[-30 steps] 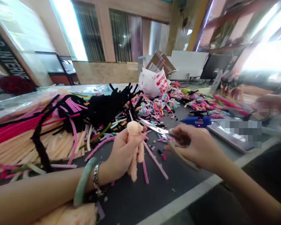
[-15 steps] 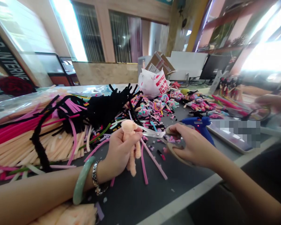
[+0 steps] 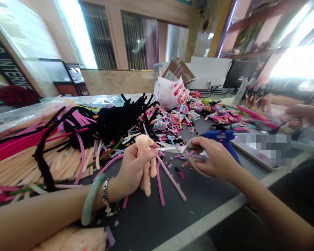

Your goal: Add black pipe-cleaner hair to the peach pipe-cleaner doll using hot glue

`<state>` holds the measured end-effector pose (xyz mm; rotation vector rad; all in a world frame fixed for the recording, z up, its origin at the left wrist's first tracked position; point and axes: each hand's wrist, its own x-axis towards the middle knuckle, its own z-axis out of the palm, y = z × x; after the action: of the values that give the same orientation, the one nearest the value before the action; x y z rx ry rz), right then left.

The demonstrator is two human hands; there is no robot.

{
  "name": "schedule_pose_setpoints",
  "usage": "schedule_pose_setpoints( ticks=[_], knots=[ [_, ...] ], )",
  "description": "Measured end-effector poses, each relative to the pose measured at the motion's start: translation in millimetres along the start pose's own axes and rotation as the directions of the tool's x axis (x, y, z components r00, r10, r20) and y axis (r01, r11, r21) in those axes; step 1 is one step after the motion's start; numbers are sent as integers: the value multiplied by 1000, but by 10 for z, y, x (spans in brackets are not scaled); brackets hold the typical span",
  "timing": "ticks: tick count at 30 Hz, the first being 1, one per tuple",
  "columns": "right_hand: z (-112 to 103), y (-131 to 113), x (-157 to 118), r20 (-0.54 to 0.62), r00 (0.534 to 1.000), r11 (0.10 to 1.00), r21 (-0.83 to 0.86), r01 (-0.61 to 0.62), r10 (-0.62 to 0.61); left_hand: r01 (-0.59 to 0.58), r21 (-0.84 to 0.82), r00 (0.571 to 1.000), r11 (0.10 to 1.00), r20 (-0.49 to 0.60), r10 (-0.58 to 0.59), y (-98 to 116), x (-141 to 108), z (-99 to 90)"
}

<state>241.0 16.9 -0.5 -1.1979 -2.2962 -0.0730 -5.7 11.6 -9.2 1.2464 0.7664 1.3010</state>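
My left hand (image 3: 132,167) grips a small peach doll figure (image 3: 144,142) made of fuzzy pipe cleaner, its legs hanging below my fingers. My right hand (image 3: 217,158) has its fingers in the handles of a pair of scissors (image 3: 179,149) with pale handles. The blades point left and reach to the fingertips of my left hand beside the doll; their tips are partly hidden there. Two pink pipe cleaners (image 3: 172,179) lie on the dark table (image 3: 199,205) just under the scissors.
Peach pipe cleaners (image 3: 54,165) and a black fuzzy bundle (image 3: 115,120) lie left. Cut scraps and small colourful dolls (image 3: 178,116) spread behind. A blue glue gun (image 3: 221,137) and a phone (image 3: 256,150) lie right. Another person's hand (image 3: 306,115) shows blurred at far right.
The scissor blades have closed somewhat, and the handles have shifted slightly. The doll stays nearly in place in my left hand.
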Motion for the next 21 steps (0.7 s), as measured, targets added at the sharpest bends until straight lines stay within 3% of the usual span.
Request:
schedule_pose_setpoints(
  ticks=[9, 21],
  knots=[
    [43, 67, -20, -77, 992, 995, 11, 99, -98, 47, -49, 997, 998, 58, -44, 18, -28, -19],
    [53, 67, -12, -113, 987, 993, -1, 117, -117, 64, -26, 998, 998, 20, -64, 34, -20, -12]
  ],
)
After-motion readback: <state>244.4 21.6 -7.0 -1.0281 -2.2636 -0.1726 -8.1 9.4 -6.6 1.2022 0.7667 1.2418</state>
